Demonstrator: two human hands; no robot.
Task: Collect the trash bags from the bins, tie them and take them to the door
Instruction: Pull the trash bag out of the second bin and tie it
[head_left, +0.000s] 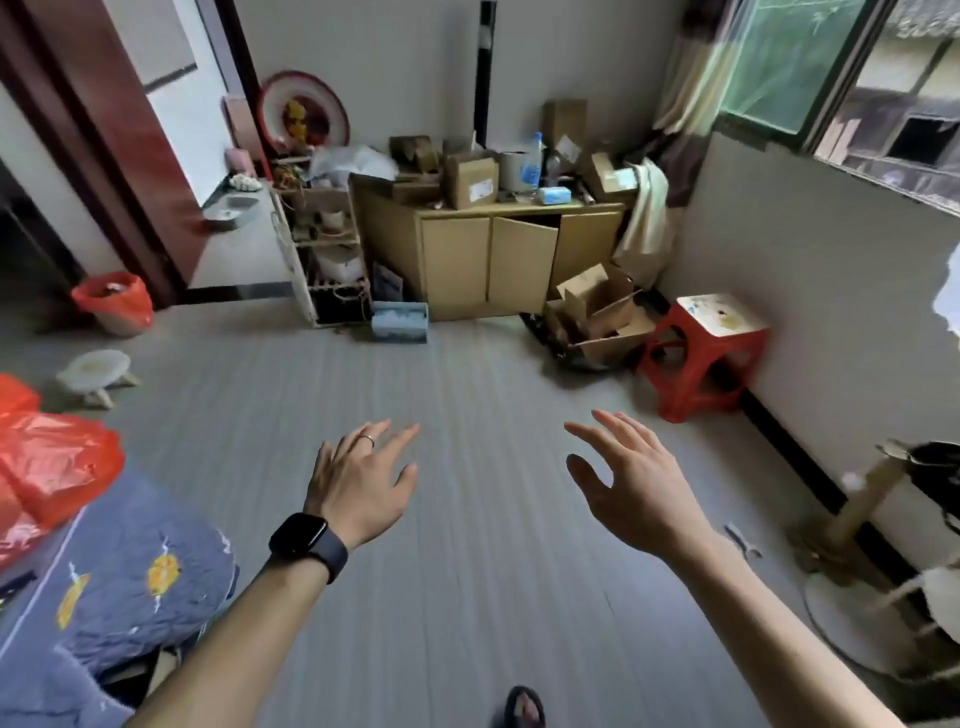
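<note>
A small bin lined with a red trash bag (115, 300) stands on the floor at the far left, beside the dark red door (98, 130). Loose red plastic bags (49, 462) lie on the bed at my left. My left hand (363, 480), with a ring and a black watch on the wrist, is stretched out over the grey floor with fingers spread and holds nothing. My right hand (631, 478) is held out the same way, fingers relaxed and empty. Both hands are far from the bin.
A wooden cabinet (488, 260) piled with cardboard boxes stands against the far wall, open boxes (597, 317) at its right. A red stool (706, 353) stands by the right wall, a cat scratching post (872, 519) nearer. A small white stool (96, 374) sits left; a bed with a blue quilt (104, 582) at lower left.
</note>
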